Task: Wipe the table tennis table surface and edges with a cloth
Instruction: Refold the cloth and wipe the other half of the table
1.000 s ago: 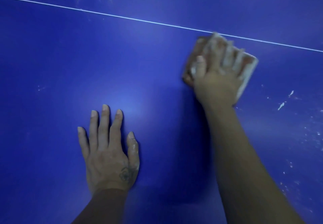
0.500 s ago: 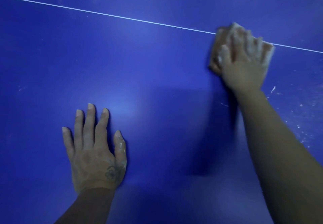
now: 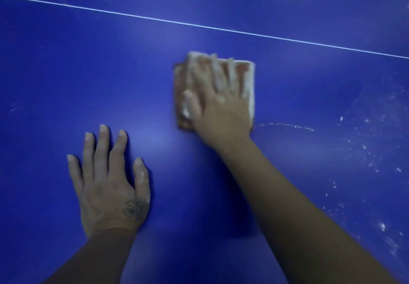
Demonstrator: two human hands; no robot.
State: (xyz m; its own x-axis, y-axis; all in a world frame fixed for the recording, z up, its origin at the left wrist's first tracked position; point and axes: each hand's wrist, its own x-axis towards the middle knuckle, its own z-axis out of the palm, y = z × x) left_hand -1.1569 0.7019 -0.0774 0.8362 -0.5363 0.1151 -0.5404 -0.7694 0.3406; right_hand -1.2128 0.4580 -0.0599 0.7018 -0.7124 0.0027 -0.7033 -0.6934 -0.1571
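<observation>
Our right hand (image 3: pixel 219 106) presses the cloth (image 3: pixel 246 71) with flat fingers. The dust (image 3: pixel 365 150) lies to its right on the tabletop (image 3: pixel 66 73), well apart from our flat, empty left hand (image 3: pixel 106 186).

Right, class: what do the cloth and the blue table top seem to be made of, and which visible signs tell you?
Cloth: probably soft fabric, matt, pale with reddish-brown patches; it lies folded flat under the right hand. Blur hides any weave.
Table top: likely hard painted board, smooth with a slight sheen; a soft glow reflects off it, and white specks sit on top.
</observation>
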